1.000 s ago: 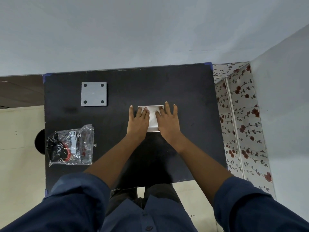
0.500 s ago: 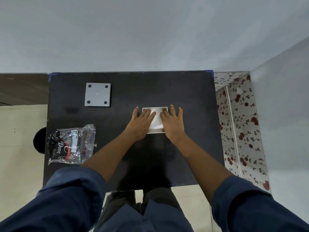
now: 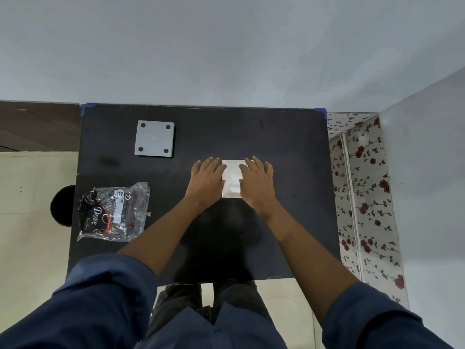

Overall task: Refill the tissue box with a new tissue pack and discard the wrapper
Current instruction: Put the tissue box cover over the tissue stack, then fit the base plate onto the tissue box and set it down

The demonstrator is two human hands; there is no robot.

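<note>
On the table (image 3: 289, 147), flat hands (image 3: 232, 180) flank white box (image 3: 232, 181).

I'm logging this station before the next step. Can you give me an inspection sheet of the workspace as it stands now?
Surface: black table, mostly bare, blue tape at its far corners.
Job's things: white box flat near the table's middle; crumpled wrapper printed "Dove" at the left edge.
Clutter: grey square plate with four dark dots, far left, apart from everything else.
Grippers: left hand and right hand lie flat, palms down, fingers spread, on either side of the box, covering its edges.
Cables: nothing seen.
Surroundings: plain wall behind; floral panel to the right; dark round object on the floor, left of the table.
</note>
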